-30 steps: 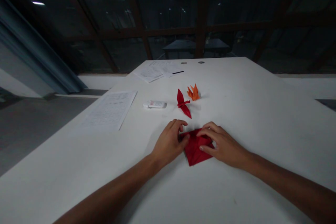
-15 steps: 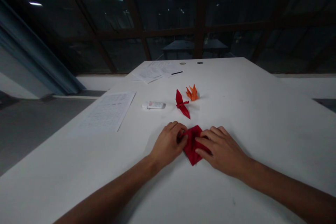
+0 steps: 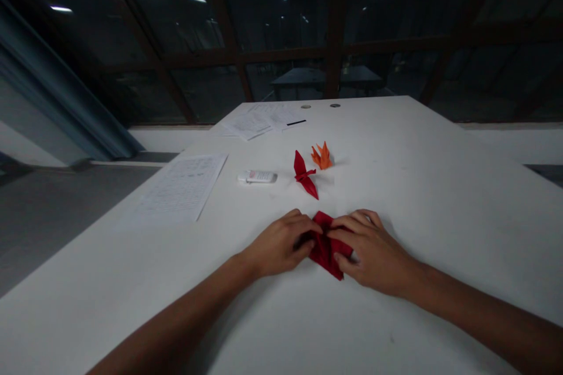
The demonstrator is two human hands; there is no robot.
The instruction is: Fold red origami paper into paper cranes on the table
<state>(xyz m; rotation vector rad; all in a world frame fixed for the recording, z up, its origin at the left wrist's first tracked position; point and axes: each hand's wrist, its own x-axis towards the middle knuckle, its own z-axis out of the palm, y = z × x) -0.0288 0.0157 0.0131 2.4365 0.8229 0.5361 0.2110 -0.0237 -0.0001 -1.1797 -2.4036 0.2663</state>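
A folded piece of red paper point(image 3: 325, 252) lies on the white table point(image 3: 440, 199) between my hands. My left hand point(image 3: 285, 243) grips its left edge between thumb and fingers. On its right side, my right hand point(image 3: 369, 249) holds the paper, fingers bent over the top and thumb at the lower edge. The fingers cover parts of both sides. Just beyond my hands a red paper crane point(image 3: 304, 174) rests with its wings spread, and behind it stands an orange paper crane point(image 3: 322, 156).
A white labelled object point(image 3: 257, 177) lies left of the red crane. One printed sheet point(image 3: 180, 187) is at the left edge. Farther back are more papers point(image 3: 255, 120), a black strip point(image 3: 296, 122) and two small round discs point(image 3: 335, 105) near the far edge.
The red paper has turned a little, its lower corner moving right. My left fingers have shifted right over its upper part, and my right thumb sits slightly farther right.
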